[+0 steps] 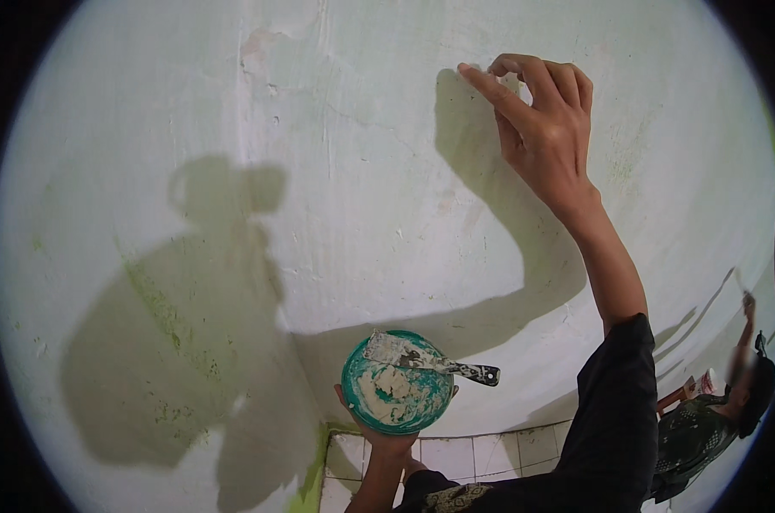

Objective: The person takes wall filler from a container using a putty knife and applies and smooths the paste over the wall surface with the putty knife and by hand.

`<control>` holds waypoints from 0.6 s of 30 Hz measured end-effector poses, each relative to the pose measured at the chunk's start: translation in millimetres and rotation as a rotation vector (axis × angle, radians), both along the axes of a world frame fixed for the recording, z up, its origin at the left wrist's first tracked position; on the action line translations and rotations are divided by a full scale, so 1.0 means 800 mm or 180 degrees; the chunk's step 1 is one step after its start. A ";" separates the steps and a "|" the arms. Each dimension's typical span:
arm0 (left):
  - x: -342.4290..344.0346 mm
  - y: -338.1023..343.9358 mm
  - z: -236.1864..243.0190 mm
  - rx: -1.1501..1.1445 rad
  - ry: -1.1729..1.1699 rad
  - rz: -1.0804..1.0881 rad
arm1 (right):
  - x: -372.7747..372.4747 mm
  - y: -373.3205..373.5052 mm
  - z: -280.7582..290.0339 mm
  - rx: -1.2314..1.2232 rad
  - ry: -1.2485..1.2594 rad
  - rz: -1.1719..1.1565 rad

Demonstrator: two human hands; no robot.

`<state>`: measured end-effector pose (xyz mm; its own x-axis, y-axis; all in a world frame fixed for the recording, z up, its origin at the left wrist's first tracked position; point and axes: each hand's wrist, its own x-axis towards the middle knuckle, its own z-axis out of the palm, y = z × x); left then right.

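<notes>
My left hand (391, 445) supports a round green bowl (347, 395) from beneath, its fingers wrapped up the sides. Pale, lumpy putty (389, 385) is smeared inside the bowl. Across the rim lies a putty knife (439, 362), its blade coated with putty and its dark, spattered handle jutting out to the right. My right hand (545, 120) is raised at the upper right against the whitish-green wall (362, 214). One finger stretches out to the left, the others bend with gaps between them, and nothing shows in the hand. Some fingertips are hidden behind it.
Chipped, rough patches (263, 51) mark the upper wall, and greenish stains (169, 316) run down its left part. White tiles (447, 457) lie below. At the far right, another person (704, 436) in dark clothing raises an arm beside the wall. Shadows fall across the wall.
</notes>
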<state>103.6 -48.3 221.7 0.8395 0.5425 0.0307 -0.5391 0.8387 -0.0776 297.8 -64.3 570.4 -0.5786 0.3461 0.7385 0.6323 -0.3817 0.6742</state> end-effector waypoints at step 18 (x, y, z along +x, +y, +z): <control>-0.003 -0.002 -0.013 0.0104 0.0221 0.0220 | -0.018 -0.027 -0.018 0.0041 0.0279 -0.0607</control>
